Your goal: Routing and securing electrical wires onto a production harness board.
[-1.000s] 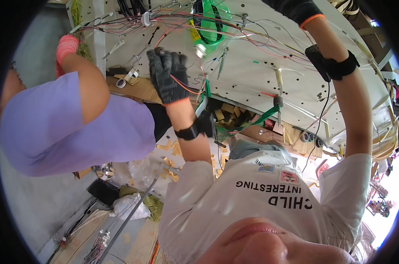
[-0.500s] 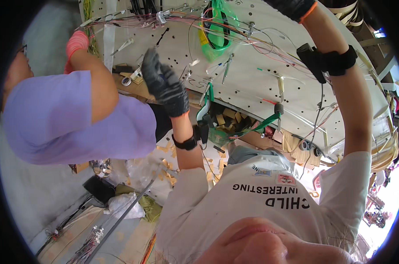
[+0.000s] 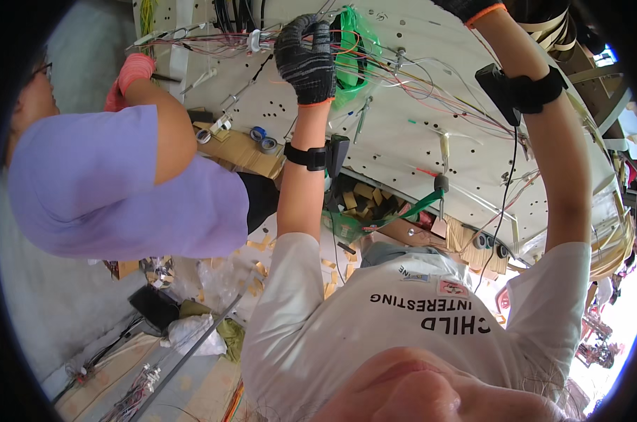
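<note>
Left hand: black-and-grey glove, orange cuff; at 12 o'clock in the view; fingers curled, thumb and forefinger bent into a ring; placed over the wire bundle, any wire in the grasp hidden; grip cannot be told.

Right hand: matching glove; at 1 o'clock, cut off by the upper edge; grip cannot be told.

Wire bundle: thin multicoloured strands; runs from 10 o'clock to 2 o'clock across a pale perforated board; passes behind the left hand.

Around the left hand: white clip at its 10 o'clock; translucent green bag just beside it at 4 o'clock; tape rolls at 7 o'clock, on brown cardboard.

Also present: co-worker's hand, pink glove, at 10 o'clock near the bundle's end; black wrist devices, one per forearm.
</note>
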